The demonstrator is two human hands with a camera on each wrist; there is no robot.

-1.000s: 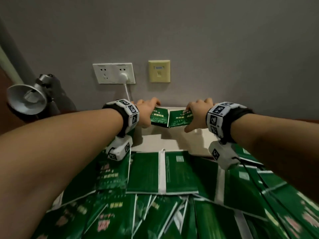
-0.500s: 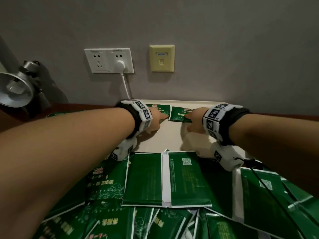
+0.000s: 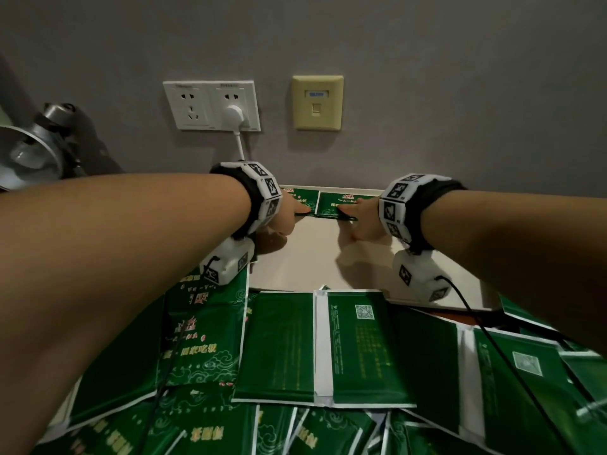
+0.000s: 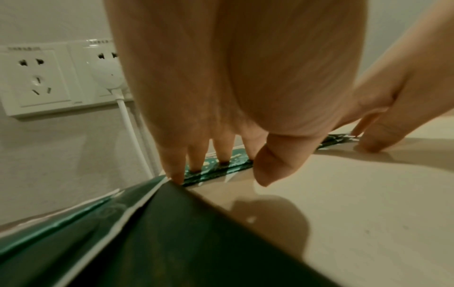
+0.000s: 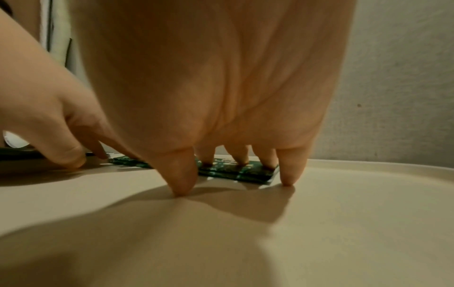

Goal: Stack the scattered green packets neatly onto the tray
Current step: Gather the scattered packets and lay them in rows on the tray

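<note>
While two small green packets [image 3: 317, 205] lie flat side by side at the far edge of the cream tray [image 3: 312, 257], the left hand [image 3: 284, 218] presses straight fingers [image 4: 222, 151] down on the left one and the right hand [image 3: 364, 221] presses straight fingers [image 5: 238, 155] on the right one, its thumb and little finger touching the tray. Nearer, scattered large green packets [image 3: 323, 349] overlap across the bench. On the far wall sit a white socket [image 3: 212, 105] with a plug and a beige network plate [image 3: 317, 102]; a metal lamp [image 3: 36, 142] stands at far left.
</note>
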